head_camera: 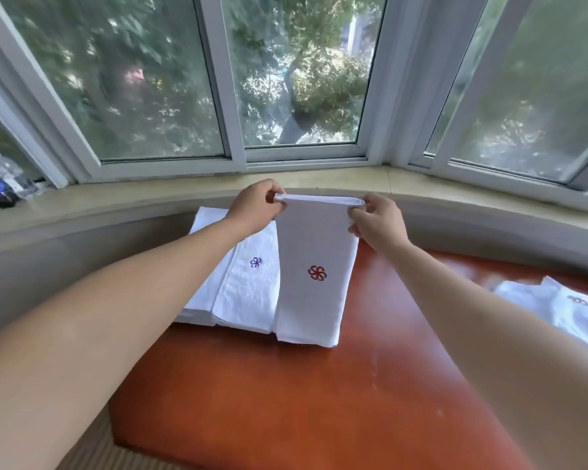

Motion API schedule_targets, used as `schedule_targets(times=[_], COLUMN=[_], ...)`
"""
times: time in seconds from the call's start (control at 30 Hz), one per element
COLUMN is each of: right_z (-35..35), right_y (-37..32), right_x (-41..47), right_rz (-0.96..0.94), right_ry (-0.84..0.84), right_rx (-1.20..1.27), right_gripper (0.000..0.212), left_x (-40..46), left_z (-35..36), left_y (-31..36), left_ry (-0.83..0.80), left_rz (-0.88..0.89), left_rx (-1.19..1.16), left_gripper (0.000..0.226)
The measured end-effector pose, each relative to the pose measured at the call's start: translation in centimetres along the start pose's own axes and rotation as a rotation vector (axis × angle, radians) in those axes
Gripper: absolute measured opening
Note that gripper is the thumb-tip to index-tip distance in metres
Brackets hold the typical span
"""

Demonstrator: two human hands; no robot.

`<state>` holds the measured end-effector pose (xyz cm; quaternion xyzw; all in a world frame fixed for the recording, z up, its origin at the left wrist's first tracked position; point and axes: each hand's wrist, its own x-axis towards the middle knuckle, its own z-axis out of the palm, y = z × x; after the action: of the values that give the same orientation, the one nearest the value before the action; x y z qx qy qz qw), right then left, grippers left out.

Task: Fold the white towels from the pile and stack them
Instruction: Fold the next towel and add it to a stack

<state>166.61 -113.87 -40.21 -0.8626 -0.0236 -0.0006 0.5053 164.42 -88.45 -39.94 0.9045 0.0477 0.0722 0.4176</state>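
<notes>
Both hands were seen pinching one folded towel [314, 276]: the left hand [256, 206] at its far left corner, the right hand [377, 222] at its far right corner. Its long axis was run from the table's [286, 401] far edge toward the person, the near end laid on the wood. Just to its left the stack [238, 286] was set, nearer the left hand; the pile [557, 307] was left at the right edge.

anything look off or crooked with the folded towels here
Slightly. The red-logo towel, pinched at its far corners by the left hand and right hand, sits beside the blue-logo towel rather than on it, its near edge sticking out further.
</notes>
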Motion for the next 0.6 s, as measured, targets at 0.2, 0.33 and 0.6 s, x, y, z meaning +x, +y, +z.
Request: schedule_targets(times=[0.2, 0.33, 0.6], right_z=[1.4, 2.9, 6.8], right_y=[3.1, 5.7, 10.9], right_x=[6.3, 10.2, 18.6], right_rz=[0.073, 0.127, 0.238], right_ry=[-0.046, -0.061, -0.073], right_rx=[0.045, 0.063, 0.045], right_gripper=[0.024, 0.018, 0.015], left_x=[6.0, 10.1, 19.9], left_z=[2.6, 4.7, 10.5], left_y=[-1.5, -3.3, -9.8], left_ry=[-0.048, -0.098, -0.153], left_rz=[-0.067, -0.105, -0.170], left_rx=[-0.020, -0.018, -0.102], left_gripper=[0.009, 0.010, 0.020])
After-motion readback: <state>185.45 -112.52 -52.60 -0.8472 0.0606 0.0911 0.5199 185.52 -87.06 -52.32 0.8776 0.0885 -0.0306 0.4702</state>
